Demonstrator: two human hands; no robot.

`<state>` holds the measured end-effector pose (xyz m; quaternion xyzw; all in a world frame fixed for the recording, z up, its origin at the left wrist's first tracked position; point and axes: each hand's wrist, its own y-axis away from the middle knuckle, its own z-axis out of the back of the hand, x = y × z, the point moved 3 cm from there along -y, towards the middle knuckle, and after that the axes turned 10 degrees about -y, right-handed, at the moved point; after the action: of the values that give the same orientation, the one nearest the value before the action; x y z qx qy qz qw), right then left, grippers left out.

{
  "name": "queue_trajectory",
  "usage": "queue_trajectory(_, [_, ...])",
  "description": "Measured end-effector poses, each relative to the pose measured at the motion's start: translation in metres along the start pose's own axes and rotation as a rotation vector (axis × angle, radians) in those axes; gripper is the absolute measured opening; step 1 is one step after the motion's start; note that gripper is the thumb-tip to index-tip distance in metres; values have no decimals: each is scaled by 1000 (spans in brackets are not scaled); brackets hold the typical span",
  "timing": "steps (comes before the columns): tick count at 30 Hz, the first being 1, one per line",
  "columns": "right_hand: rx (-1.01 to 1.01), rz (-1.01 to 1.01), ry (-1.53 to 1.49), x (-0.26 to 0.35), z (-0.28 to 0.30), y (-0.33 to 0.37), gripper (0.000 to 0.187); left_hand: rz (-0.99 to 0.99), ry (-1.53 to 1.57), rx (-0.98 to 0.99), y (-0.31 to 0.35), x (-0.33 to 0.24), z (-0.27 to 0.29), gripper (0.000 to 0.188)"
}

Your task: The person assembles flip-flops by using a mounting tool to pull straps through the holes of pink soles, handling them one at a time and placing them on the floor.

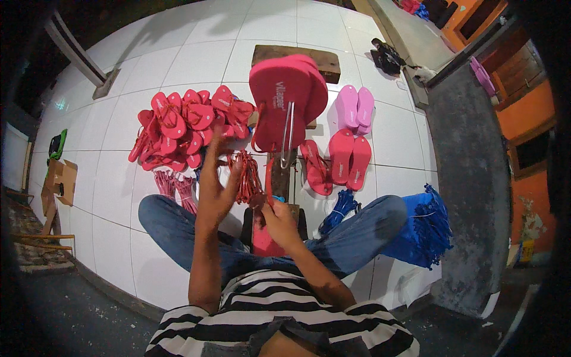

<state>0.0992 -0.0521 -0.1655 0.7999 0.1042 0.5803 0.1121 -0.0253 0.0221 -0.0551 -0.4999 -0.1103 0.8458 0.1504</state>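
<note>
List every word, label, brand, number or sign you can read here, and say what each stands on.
Raised red sole: white lettering in a larger line, legible but not copied out here; the smaller line beside it is too small to read.
Red pile: small pale marks on some soles, too small to read.
Red pair: small pale print, too small.
Pink pair: faint marks, too small.

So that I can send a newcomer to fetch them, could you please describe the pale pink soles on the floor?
On the white floor, start from the person's right knee. Beyond it and slightly left lies a red pair of soles, and just past that, the pale pink soles. Their colour sets them apart from those red neighbours.
</note>
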Motion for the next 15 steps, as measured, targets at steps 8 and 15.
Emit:
queue_trajectory(8, [25,481,942,124,37,64,16,-335,-592,197,23,-33,-20,52])
queue_trajectory(15, [-30,660,1061,156,47,88,19,-634,-477,357,24,-76,-28,46])
